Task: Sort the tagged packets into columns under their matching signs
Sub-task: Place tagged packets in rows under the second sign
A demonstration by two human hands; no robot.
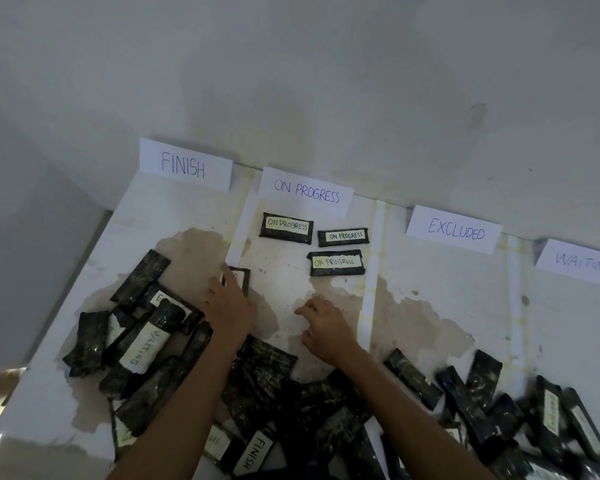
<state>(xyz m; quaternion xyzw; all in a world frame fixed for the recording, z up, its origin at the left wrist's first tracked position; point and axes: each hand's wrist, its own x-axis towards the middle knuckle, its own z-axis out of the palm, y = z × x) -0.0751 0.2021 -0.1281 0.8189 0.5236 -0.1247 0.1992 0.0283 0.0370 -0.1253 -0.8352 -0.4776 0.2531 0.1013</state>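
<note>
**Tagged packets (267, 368): one at the edge of the ON PROGRESS column, most unsorted**

The tagged packets are dark, glossy, flat rectangular wrappers with white handwritten paper tags. Most lie in a jumbled heap along the near edge of the stained white sheet (447, 289).

The step in hand looks like placing. The left hand (229, 306) lies over the near end of a single dark packet (242, 280), just beside the strip that bounds the column under the white paper ON PROGRESS sign (307, 192). Its tag is mostly covered. I cannot tell whether the fingers pinch the packet or only press on it. The right hand (323, 327) hovers over bare sheet in the same column, fingers loosely curled and holding nothing.

The next move probably calls for reading that tag. If it matches, the packet should be slid squarely in below the ones already set, without knocking them. The free hand can then take another from the heap.

Counts:
- Four white paper signs: the FINISH sign (184, 166), ON PROGRESS, the EXCLUDED sign (456, 230) and the WAITING sign (582, 265), which is partly cut off.
- Three packets laid under ON PROGRESS: the upper left packet (286, 227), the upper right packet (343, 236) and the lower packet (336, 262).
- One packet under the left hand.
- No packets lined up close under the other three signs.
- The heap overlaps too much to count. Only a WAITING-tagged packet (142, 344) and a FINISH-tagged packet (253, 452) read clearly.
</note>
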